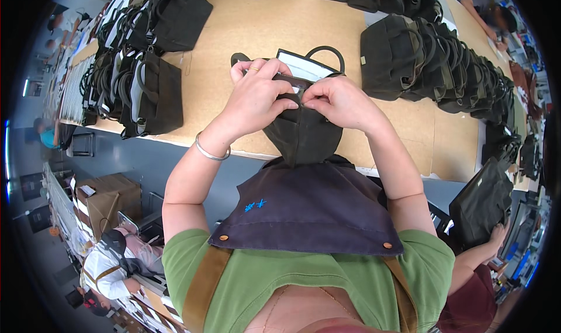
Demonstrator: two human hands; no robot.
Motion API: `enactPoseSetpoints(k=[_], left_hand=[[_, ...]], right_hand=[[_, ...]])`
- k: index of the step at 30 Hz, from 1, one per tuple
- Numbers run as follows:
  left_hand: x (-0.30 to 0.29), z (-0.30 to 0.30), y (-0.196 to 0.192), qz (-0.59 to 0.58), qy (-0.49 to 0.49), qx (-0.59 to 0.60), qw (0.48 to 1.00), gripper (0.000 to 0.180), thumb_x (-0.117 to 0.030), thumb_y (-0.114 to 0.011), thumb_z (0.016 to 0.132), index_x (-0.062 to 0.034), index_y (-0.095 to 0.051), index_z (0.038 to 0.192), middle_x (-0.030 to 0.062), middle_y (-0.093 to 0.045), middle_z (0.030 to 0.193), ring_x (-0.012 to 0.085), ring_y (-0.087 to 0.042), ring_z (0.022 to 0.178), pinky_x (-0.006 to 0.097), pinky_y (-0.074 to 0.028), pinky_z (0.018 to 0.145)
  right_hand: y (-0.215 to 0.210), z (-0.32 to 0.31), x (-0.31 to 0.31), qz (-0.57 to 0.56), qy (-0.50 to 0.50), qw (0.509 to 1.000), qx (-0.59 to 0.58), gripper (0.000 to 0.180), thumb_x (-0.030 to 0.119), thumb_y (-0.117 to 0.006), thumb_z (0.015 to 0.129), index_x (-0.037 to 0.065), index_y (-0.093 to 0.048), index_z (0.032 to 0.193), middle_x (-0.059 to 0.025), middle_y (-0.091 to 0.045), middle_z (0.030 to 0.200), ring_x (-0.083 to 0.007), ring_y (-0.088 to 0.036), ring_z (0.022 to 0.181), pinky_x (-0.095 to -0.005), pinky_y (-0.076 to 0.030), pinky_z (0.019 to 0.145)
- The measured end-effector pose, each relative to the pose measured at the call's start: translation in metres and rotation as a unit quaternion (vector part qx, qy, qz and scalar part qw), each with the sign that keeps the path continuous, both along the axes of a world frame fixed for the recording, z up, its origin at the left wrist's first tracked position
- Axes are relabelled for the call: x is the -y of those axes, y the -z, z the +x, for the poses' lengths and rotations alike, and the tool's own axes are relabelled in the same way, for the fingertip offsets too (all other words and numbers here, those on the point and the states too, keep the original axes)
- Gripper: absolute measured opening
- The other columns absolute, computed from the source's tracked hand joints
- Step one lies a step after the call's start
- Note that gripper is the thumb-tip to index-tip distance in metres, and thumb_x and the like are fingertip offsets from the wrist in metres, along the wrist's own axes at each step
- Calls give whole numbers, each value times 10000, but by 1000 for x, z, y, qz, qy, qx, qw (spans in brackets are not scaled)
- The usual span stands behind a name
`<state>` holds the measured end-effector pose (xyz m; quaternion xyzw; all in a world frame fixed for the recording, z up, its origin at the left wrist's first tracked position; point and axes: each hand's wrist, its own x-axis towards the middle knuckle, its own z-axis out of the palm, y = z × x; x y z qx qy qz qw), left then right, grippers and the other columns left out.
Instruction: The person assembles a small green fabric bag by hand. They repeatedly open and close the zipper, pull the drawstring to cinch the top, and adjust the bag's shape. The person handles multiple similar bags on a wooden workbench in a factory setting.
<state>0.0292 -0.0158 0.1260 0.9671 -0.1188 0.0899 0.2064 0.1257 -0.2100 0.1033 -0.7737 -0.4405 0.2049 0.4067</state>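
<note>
Crowding the wooden table (234, 47) on both sides of the work: a heap of dark bags (140, 58) to the left, a long row of dark bags (444, 64) to the right, more along the far edge. Held up over the near edge of the table, against the navy apron (315, 210): one dark tote bag (304, 131), its loop handle (327, 55) and pale lining showing above. Left hand (254, 96) curled over the bag's top edge, ring on one finger, silver bangle (210, 152) at the wrist, fingers closed onto the zipper strip (298, 83). Right hand (342, 102) just beside it, thumb and forefinger pinched together on the same edge. Zipper slider too small and covered to make out. Bag's inside hidden behind both hands. Another person's hand (499, 233) on a dark bag at lower right, partly cut off.
</note>
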Motion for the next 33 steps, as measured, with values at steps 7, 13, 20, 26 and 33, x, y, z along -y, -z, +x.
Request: enactPoseSetpoints(k=[7, 13, 20, 26, 33], left_hand=[[4, -4, 0, -1, -8, 11, 1000, 171, -192, -766, 745, -85, -711, 866, 17, -556, 1113, 211, -479, 1107, 432, -220, 993], [5, -8, 0, -8, -15, 2, 1000, 157, -186, -755, 755, -86, -699, 863, 19, -550, 1099, 218, -476, 1111, 438, -215, 998], [6, -11, 2, -9, -26, 11, 1000, 150, -189, -749, 765, -93, -694, 866, 20, -545, 1079, 214, -484, 1096, 435, -215, 1000], [6, -11, 5, -11, -29, 8, 999, 148, -201, -747, 771, -99, -696, 865, 10, -542, 1056, 208, -486, 1082, 437, -212, 1003], [7, -11, 4, -5, -30, -1, 1000, 155, -211, -751, 768, -104, -700, 867, 2, -545, 1039, 201, -483, 1087, 432, -215, 1000]], right_hand=[[-5, 0, 2, -3, -13, 1000, -5, 75, 22, -653, 806, 9, -686, 872, -103, -674, 766, -213, -645, 698, -329, -486, 638], [-7, 0, 3, -18, -30, 999, -19, 89, 7, -654, 803, 8, -689, 885, -98, -670, 774, -211, -639, 707, -329, -482, 650], [-7, 0, 3, -17, -33, 999, -33, 93, 2, -658, 801, 4, -690, 889, -99, -666, 773, -211, -623, 692, -326, -475, 644], [-6, 0, 4, -11, -43, 997, -56, 105, -18, -653, 798, -5, -690, 895, -87, -663, 767, -187, -615, 683, -310, -471, 635], [-6, -3, 2, -37, -24, 984, -170, 45, 23, -694, 791, 8, -700, 833, 0, -640, 731, -42, -556, 656, -230, -445, 581]])
